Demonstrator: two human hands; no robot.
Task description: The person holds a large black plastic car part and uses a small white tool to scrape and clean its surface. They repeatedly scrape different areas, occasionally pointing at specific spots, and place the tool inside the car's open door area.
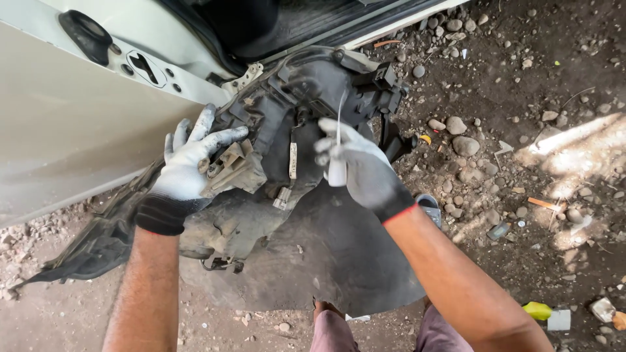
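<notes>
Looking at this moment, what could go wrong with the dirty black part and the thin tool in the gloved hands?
1. The right hand pinches a thin white tool near its lower end; it may slip or bend against the black part.
2. The left hand steadies the part only from one side, by a tan bracket; the part might tip.
3. The ground is loose dirt and stones, so any small piece that falls could be lost.

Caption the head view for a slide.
Gloved left hand steadies a dirty black car assembly; right hand holds a white-handled tool.
</notes>
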